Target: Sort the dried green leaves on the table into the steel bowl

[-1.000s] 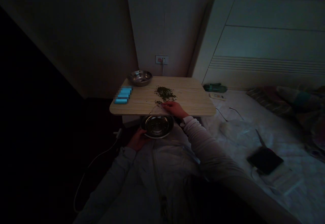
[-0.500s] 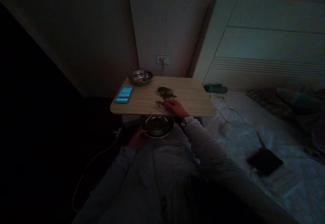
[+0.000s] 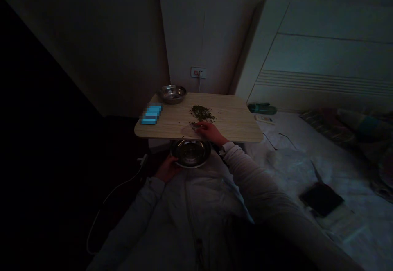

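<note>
My left hand (image 3: 168, 169) grips the near left rim of a shiny metal bowl (image 3: 190, 153), held below the front edge of a small wooden table (image 3: 236, 119). On the tabletop lies a spread of small dark green-brown bits (image 3: 202, 113), perhaps beans or dried seeds; the dim light hides their kind. My right hand (image 3: 209, 132) rests at the near side of this pile, fingers bent and pinched together over a few loose bits. Whether anything sits between its fingertips is too small to make out.
A second metal bowl (image 3: 172, 94) stands at the table's back left, with a lit phone (image 3: 151, 114) in front of it. To the right, a bed holds a green bottle (image 3: 262, 108), a remote control (image 3: 264, 119), eyeglasses and a dark flat object (image 3: 321, 199). A white cable (image 3: 115, 190) hangs at left.
My right hand has shifted only slightly at the near edge of the pile, where fewer bits now show beside the fingers. My left hand keeps its hold on the bowl.
</note>
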Tool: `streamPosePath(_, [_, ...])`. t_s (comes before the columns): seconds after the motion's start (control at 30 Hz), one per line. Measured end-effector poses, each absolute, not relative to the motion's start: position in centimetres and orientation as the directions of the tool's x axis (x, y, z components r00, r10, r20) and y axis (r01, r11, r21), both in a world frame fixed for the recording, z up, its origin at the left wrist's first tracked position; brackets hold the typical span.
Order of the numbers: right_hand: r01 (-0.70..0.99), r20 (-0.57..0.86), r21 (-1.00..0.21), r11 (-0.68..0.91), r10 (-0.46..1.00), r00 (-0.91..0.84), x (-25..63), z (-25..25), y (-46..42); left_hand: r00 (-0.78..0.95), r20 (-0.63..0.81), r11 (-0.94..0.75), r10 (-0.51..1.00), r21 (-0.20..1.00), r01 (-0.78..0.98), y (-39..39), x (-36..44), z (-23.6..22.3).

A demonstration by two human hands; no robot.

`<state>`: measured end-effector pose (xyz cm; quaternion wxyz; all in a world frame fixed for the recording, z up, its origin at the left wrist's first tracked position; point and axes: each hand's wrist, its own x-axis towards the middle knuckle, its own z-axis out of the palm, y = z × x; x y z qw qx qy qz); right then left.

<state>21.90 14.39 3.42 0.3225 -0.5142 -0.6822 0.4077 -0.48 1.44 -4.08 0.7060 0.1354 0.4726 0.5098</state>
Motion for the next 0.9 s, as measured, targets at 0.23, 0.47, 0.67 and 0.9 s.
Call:
streamPosePath(0.23, [0.387, 0.093, -0.888, 0.246, 0.923, -0.374, 20.9, 2.6, 14.5, 0.035, -0.516, 0.425, 0.856, 0.664, -0.615, 1.4, -0.4, -4.4])
streamPosePath(0.47, [0.370, 0.100, -0.907, 0.204, 0.954, -0.282, 21.3, 3.3, 15.1, 0.016, -0.532, 0.424, 0.846, 0.656, -0.624, 1.4, -0.2, -4.3])
streamPosePath(0.67, [0.330, 0.133, -0.928, 0.176, 0.980, -0.148, 22.6, 4.2, 15.9, 0.046, -0.531, 0.441, 0.846, 0.648, -0.621, 1.4, -0.3, -4.3])
streamPosePath(0.9, [0.360, 0.133, -0.925, 0.123, 0.991, 0.003, 23.5, 3.8, 16.5, 0.045, -0.524, 0.437, 0.850, 0.655, -0.616, 1.3, -0.2, -4.2])
